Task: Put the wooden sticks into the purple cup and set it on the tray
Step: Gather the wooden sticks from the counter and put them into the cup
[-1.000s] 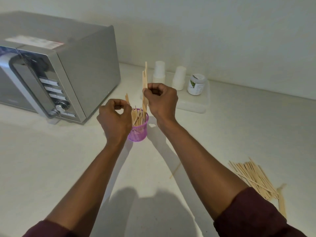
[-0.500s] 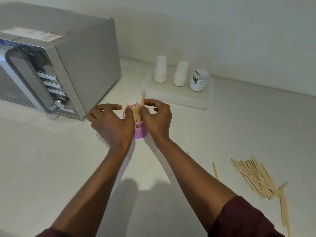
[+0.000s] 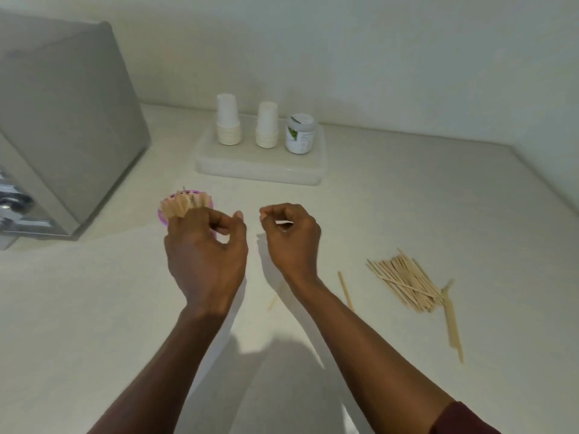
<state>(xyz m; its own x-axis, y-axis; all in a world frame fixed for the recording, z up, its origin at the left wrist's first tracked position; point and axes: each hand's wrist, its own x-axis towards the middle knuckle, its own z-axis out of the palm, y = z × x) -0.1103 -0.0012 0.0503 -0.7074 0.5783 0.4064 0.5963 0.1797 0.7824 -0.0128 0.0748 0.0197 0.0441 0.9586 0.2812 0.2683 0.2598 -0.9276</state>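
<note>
Half a second earlier both hands clasped the purple cup [image 3: 188, 211]. The right hand [image 3: 289, 238] has since come off it and now hangs loosely curled, empty, well apart from the cup. The left hand [image 3: 205, 245] has shifted from the cup's side to in front of it; contact cannot be confirmed. The wooden sticks [image 3: 183, 203] in the cup, earlier upright in the right hand's grip, now fan out above the rim.

bare forearms, maroon sleeve [image 3: 463, 419] pushed up
</note>
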